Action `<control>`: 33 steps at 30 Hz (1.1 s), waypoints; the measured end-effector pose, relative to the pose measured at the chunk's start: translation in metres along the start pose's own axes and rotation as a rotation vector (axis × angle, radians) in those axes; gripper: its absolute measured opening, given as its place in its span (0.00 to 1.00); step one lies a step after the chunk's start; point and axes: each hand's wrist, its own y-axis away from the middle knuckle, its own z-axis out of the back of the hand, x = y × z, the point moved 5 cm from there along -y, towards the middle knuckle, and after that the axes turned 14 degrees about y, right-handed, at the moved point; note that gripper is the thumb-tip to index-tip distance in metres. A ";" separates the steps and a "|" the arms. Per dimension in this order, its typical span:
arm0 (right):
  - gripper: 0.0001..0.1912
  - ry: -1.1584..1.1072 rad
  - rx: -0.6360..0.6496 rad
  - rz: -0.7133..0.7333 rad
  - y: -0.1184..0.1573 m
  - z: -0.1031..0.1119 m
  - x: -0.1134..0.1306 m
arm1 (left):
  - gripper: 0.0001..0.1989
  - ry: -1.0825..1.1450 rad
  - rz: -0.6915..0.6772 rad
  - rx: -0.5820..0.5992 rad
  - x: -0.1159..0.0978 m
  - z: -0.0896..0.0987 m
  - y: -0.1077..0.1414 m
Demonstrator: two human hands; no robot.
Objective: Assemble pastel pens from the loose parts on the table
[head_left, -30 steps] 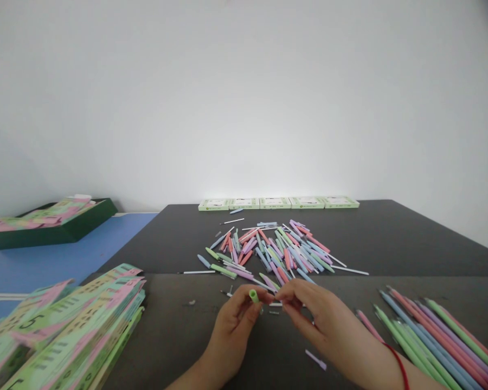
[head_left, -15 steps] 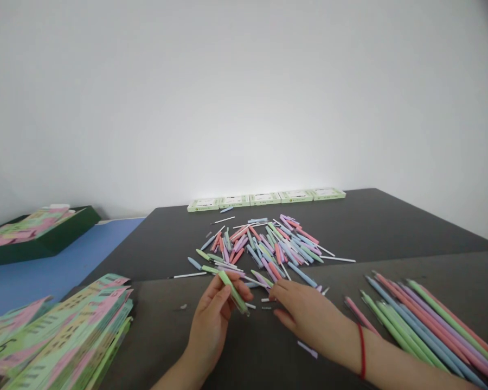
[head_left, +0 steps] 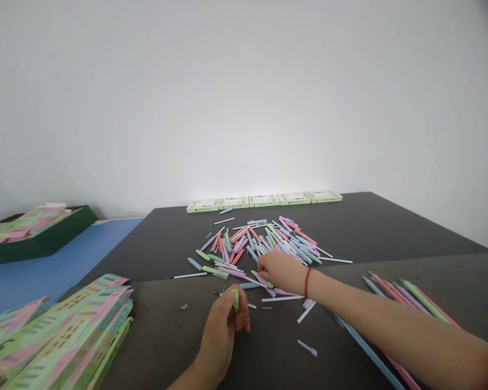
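Observation:
My left hand is closed around a light green pen part; only its upper end shows above the fingers. Over the near side of a pile of loose pen parts is my right hand, wearing a red string bracelet. Its fingers are curled down into the pile, and whatever they grip is hidden. Pink, purple, blue and green barrels and caps make up the pile, mixed with white refills. A small purple piece lies apart on the dark table, right of my left hand.
Long pastel pens lie at the right, partly under my right forearm. Printed cardboard sleeves are stacked at the left front. Behind them a dark green tray holds more. Several flat boxes line the table's back edge.
My right hand has reached forward onto the pile, its forearm now crossing the pens at right. My left hand has turned, so the green pen part points more upright and shows less.

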 end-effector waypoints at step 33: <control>0.06 -0.080 -0.144 0.055 0.064 -0.005 0.007 | 0.12 -0.091 -0.003 -0.032 0.004 0.016 -0.005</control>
